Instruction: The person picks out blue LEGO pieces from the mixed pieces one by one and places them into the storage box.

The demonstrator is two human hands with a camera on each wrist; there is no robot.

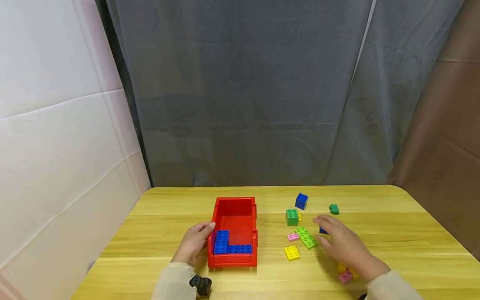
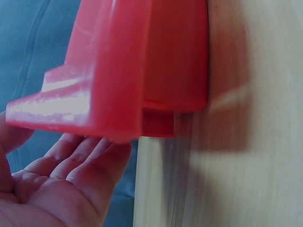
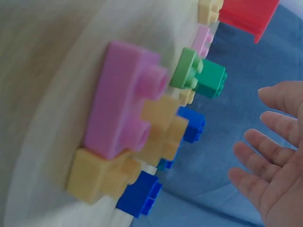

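My left hand point(image 1: 193, 242) grips the left side of a red plastic bin point(image 1: 240, 228), thumb at the rim. In the left wrist view, fingers point(image 2: 102, 163) touch the bin's outer wall point(image 2: 118, 71). Blue building bricks point(image 1: 221, 241) lie along the bin's left and near inner sides. My right hand point(image 1: 344, 243) hovers over loose bricks with spread fingers, holding nothing. Under its fingertips a blue brick point(image 1: 323, 230) is partly hidden, and a lime-green brick point(image 1: 305, 237) lies just left. Below the wrist are a pink brick point(image 1: 346, 277) and partly covered yellow bricks point(image 1: 341, 268).
Between bin and right hand lie a yellow brick point(image 1: 292, 253), a small pink brick point(image 1: 293, 237) and a green brick point(image 1: 291, 217). Farther back are a blue brick point(image 1: 301, 201) and a small dark green brick point(image 1: 334, 209). A grey curtain point(image 1: 240, 104) hangs behind the wooden table point(image 1: 168, 233).
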